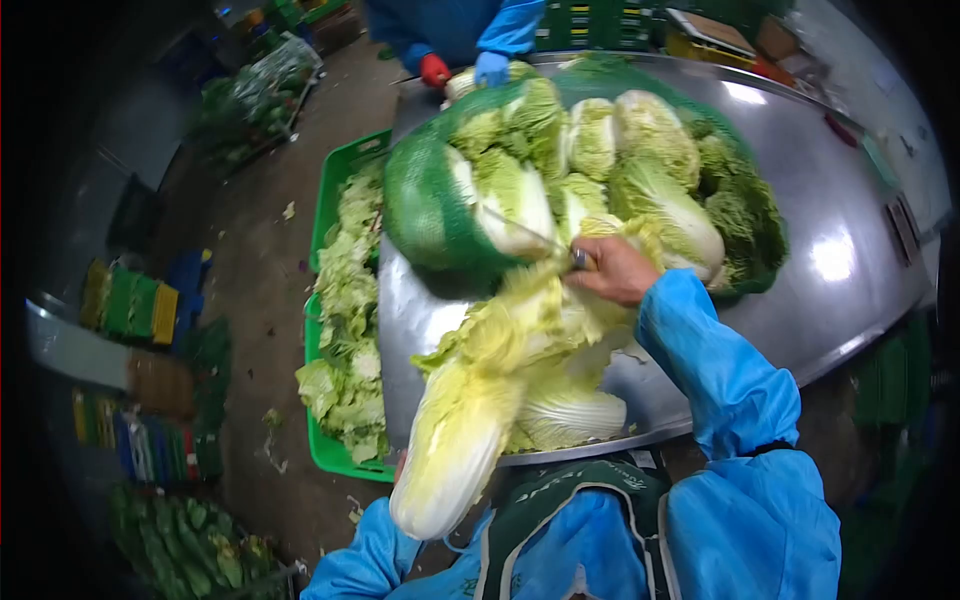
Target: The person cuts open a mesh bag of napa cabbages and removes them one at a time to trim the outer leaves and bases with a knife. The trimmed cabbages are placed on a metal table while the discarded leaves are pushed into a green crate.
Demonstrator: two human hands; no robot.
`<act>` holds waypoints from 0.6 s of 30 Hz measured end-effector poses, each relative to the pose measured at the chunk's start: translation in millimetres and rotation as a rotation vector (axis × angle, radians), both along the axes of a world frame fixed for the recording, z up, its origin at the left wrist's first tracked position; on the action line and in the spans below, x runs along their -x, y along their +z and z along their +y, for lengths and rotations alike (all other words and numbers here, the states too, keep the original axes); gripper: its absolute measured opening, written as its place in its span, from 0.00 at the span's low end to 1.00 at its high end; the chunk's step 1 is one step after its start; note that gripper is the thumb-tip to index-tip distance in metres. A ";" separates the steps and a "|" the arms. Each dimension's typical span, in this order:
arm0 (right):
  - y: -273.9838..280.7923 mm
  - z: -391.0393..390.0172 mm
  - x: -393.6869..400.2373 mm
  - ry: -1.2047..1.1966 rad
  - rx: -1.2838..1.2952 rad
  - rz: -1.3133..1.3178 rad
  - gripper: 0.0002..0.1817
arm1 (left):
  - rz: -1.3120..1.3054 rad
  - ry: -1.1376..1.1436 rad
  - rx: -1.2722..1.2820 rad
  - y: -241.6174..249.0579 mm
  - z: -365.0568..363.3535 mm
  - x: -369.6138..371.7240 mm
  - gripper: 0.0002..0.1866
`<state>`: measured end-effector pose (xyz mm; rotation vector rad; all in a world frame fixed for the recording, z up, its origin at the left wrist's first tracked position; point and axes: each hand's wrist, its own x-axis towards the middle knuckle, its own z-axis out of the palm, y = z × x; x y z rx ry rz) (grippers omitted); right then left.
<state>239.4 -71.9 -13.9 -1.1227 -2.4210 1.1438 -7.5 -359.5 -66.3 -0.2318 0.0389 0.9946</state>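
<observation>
A napa cabbage with pale yellow leaves hangs over the near table edge, stem end toward me. My left hand is behind it, supporting it; only a sliver of skin shows and the fingers are hidden. My right hand is closed around the handle of a knife, whose thin blade points left and is partly blurred. Loose yellow leaves lie blurred below the blade. Another napa cabbage rests on the table behind the held one.
A green mesh sack full of napa cabbages lies across the metal table. Green crates filled with trimmed leaves stand at the table's left side. Across the table, a co-worker's gloved hands touch a cabbage.
</observation>
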 end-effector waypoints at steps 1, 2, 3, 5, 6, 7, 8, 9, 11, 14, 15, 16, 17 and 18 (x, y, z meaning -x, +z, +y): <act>3.1 7.2 -11.5 -0.073 -0.175 0.028 0.15 | 0.027 0.002 0.004 -3.2 -0.9 -0.5 0.35; 1.6 12.4 -20.3 -0.157 -0.205 0.122 0.12 | 0.083 0.038 0.009 -5.1 -7.0 1.7 0.35; 9.0 8.0 -26.5 -0.269 -0.070 0.171 0.08 | 0.140 0.059 -0.006 -7.8 -7.9 0.8 0.35; -18.5 -1.0 -31.1 -0.279 -0.344 0.260 0.24 | 0.293 0.158 -0.067 -16.1 -13.5 -0.5 0.35; -11.9 -21.2 -31.2 -0.293 -0.229 0.391 0.29 | 0.370 0.227 -0.115 -22.0 -20.5 -2.3 0.35; -13.4 -43.1 -26.5 -0.295 -0.153 0.442 0.31 | 0.441 0.292 -0.167 -26.0 -22.1 -2.7 0.35; 2.5 -72.1 -14.7 -0.347 -0.118 0.422 0.34 | 0.484 0.349 -0.225 -29.2 -14.9 -8.5 0.36; 23.5 -92.1 -19.1 -0.265 0.532 0.306 0.37 | 0.510 0.390 -0.271 -33.1 -5.2 -14.9 0.36; -7.9 -123.1 -0.3 -0.164 0.915 0.581 0.38 | 0.512 0.402 -0.320 -19.6 29.4 -40.8 0.36; 4.7 -140.9 0.9 -0.148 1.010 0.578 0.34 | 1.316 0.357 -0.013 3.9 79.1 -80.3 0.39; 11.9 -131.9 1.0 -0.313 0.920 0.448 0.30 | 1.093 0.300 -0.078 -14.9 82.5 -79.2 0.40; -7.3 -125.5 -10.1 -0.338 0.882 0.586 0.27 | 0.880 0.259 -0.145 -35.2 86.3 -71.7 0.41; -10.8 -118.2 -22.1 -0.411 0.792 0.491 0.27 | 0.669 0.227 -0.226 -43.1 91.3 -61.0 0.42; 5.3 -115.9 -32.0 -0.491 0.774 0.460 0.29 | 0.674 0.251 -0.181 -37.5 96.1 -66.3 0.44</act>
